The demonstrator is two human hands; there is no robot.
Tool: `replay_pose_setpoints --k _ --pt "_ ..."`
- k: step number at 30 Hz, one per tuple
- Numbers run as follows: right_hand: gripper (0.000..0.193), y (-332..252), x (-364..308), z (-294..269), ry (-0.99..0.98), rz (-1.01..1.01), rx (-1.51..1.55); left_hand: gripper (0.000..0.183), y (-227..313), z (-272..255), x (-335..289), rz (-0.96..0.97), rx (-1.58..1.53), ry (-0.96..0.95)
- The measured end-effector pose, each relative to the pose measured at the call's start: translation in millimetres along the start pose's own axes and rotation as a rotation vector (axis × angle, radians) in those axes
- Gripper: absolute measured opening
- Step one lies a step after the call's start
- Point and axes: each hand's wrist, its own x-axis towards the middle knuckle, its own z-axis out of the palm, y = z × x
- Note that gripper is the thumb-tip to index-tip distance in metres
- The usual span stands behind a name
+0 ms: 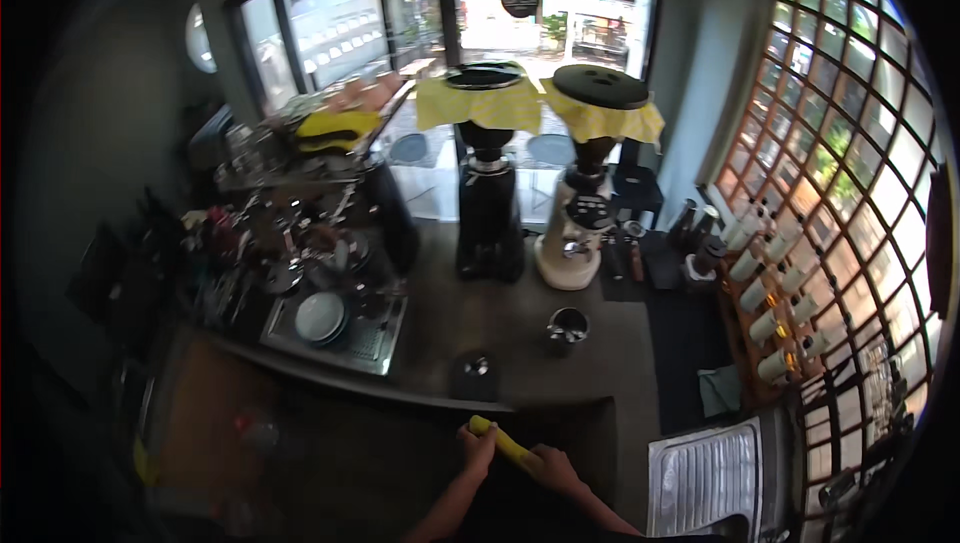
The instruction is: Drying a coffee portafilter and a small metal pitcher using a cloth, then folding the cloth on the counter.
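A yellow cloth [509, 445], bunched into a long narrow roll, stretches between my two hands in front of the counter. My left hand [477, 451] is closed round its upper left end. The lower right end is in my right hand [552, 469], whose fingers are wrapped round it. Just beyond the hands, a tamper-like piece with a shiny top [478, 367] sits on a dark mat near the counter's front edge. Farther right on the counter stands a metal pitcher [568, 328].
Two coffee grinders, one black [489, 213] and one cream [570, 255], stand at the back under yellow cloths. An espresso machine [305, 233] is at the left, with stacked plates [322, 317] on its tray. At right are a metal drainboard [705, 478], a green cloth [719, 391] and racked bottles [767, 328].
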Motion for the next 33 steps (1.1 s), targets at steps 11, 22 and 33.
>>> replay_pose_setpoints --k 11,22,33 --pt "0.056 -171.2 -23.1 75.9 -1.143 0.048 0.321 0.048 42.9 -237.2 -89.9 -0.044 -1.341 0.266" --pt "0.032 -258.0 -50.0 97.0 -1.017 -0.347 0.476 0.054 139.0 -275.0 -125.3 0.318 -1.078 0.461" --pt "0.022 -328.8 10.7 76.7 -0.597 -0.88 0.121 0.046 220.1 -303.5 -92.8 0.545 -0.903 0.72"
